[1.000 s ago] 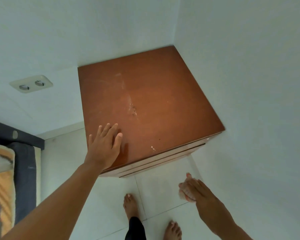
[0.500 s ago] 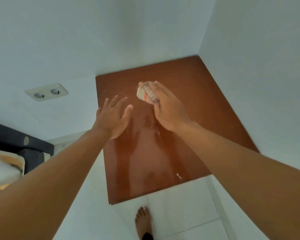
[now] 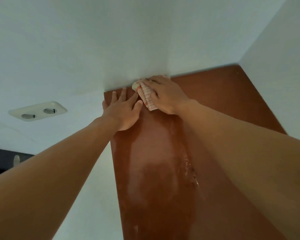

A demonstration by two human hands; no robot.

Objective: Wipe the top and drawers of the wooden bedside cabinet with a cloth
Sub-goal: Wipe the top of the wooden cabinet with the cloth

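**A:** Where did the hands sit on the cabinet top (image 3: 215, 104)?

**B:** Both were at its far edge, where the reddish-brown wood met the pale wall (image 3: 111, 40); the left hand (image 3: 123, 111) lay flat at the far left corner, palm down, fingers (image 3: 114, 97) spread and pointing at the wall; the right hand (image 3: 164, 94) was just to its right, knuckles up, pressed down on the cloth (image 3: 146, 96).

**A:** And the cloth relative to the fingers?

**B:** It was bunched under the right palm; the right fingers were curled together over its top, their tips by the wall; a folded white end with thin orange checks stuck out on the left side of that hand, between the two hands; the left hand's forefinger and thumb lay right beside that end, though contact could not be judged; a small scrap of cloth also showed past the right fingertips, against the wall.

**A:** What did the wood look like?

**B:** Glossy, with a pale smeared patch down the middle and a trail of small bright specks (image 3: 190, 170) nearer the viewer, beside the right forearm; the drawers were out of sight.

**A:** Anything else nearby?

**B:** A cream double socket (image 3: 37, 111) sat on the wall to the left; a dark shape filled the low left edge, too unclear to identify; a second wall rose along the right side.
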